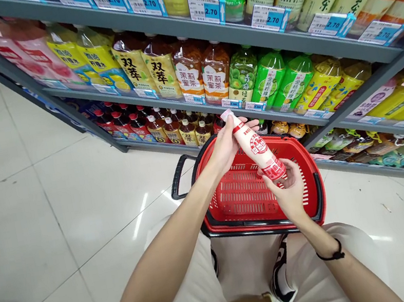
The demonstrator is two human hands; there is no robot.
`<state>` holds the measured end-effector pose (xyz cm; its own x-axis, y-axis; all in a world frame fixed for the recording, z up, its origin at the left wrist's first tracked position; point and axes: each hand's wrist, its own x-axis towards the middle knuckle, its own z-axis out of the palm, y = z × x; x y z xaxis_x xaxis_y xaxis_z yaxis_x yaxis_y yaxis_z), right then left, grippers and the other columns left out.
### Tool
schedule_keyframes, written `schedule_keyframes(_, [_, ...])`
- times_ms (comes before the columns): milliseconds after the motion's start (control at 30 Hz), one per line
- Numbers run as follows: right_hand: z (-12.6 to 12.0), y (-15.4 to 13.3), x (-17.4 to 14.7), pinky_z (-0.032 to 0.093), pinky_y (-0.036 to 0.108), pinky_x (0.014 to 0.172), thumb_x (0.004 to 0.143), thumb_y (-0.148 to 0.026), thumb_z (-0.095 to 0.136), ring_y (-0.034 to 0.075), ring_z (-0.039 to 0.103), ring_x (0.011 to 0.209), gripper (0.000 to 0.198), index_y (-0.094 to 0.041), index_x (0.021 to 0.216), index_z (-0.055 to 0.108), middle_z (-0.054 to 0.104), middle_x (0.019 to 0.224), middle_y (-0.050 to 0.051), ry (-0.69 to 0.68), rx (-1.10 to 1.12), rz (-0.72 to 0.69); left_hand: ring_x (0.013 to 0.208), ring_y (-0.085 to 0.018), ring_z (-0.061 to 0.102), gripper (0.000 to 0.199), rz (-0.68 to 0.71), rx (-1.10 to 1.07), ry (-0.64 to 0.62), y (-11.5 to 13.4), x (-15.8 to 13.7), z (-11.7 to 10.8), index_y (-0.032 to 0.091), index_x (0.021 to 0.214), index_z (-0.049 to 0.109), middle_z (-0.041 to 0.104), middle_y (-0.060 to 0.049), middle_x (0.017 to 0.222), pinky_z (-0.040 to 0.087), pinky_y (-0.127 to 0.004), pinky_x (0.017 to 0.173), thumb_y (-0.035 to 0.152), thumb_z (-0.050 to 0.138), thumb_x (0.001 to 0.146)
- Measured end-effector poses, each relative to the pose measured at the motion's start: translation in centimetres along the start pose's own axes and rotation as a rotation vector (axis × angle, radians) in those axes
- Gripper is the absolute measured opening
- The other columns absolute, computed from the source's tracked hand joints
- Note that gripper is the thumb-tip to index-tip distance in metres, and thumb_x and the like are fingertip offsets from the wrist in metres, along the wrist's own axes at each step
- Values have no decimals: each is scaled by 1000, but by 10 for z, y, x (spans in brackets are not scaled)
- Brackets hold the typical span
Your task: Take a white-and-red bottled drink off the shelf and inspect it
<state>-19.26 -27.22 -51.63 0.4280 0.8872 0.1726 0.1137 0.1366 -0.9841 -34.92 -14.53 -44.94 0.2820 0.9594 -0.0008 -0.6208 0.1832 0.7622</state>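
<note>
Slim pale pink plastic bottle with red label (256, 144) at frame centre, tilted; left hand (228, 147) grips cap end, right hand (289, 190) clasps base, above red plastic shopping basket (212, 211).

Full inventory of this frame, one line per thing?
bottle: 1, pale pink with red label, tilted, held in both hands above the basket
basket: 1, red with black rim and handle, on the floor, nothing visible inside
shelves: several tiers, grey, top and right
shelf bottles: many, yellow, amber, green, on the shelves
price tags: many, white and blue, on shelf edges
floor: white tiles
left hand: grips the bottle near its cap
right hand: grips the bottle's base; black band on wrist
</note>
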Motion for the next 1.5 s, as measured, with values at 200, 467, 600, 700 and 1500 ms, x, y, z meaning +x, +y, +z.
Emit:
schedule_keyframes(200, [-2, -1, 4, 55, 27, 59, 76, -37, 92, 19, 71, 83, 72, -27, 134, 52, 68, 118, 8, -143, 199, 192, 120, -28, 74, 46, 36, 22, -18, 2, 1, -3, 17, 111, 73, 79, -14, 124, 56, -42, 106, 61, 70, 96])
schedule_keyframes(467, [-4, -10, 4, 35, 22, 41, 89, -59, 77, 11, 54, 49, 44, -18, 104, 66, 73, 80, 5, -389, 487, 541, 128, -29, 70, 44, 64, 35, -55, 5, -1, -2, 18, 95, 76, 78, -14, 125, 54, -45, 111, 61, 73, 94])
schedule_keyframes(600, [1, -8, 1, 37, 23, 42, 90, -68, 70, 12, 52, 46, 52, -16, 96, 69, 73, 74, 7, -522, 590, 681, 126, -29, 71, 49, 37, 76, -55, 1, -1, -2, 18, 96, 76, 79, -14, 124, 55, -44, 110, 67, 71, 93])
schedule_keyframes(700, [3, -5, -2, 37, 24, 43, 88, -69, 69, 14, 54, 47, 53, -17, 97, 70, 72, 70, 7, -546, 637, 753, 124, -29, 72, 52, 17, 83, -56, 0, -2, -3, 18, 99, 77, 79, -14, 123, 56, -42, 109, 69, 69, 93])
schedule_keyframes(1500, [5, -9, -10, 36, 28, 48, 88, -73, 63, 18, 52, 53, 53, -21, 84, 67, 64, 64, 5, -607, 562, 768, 71, -14, 73, 56, -157, -202, -26, -1, 0, 5, 18, 98, 72, 75, -4, 85, 63, -26, 75, 71, 53, 102])
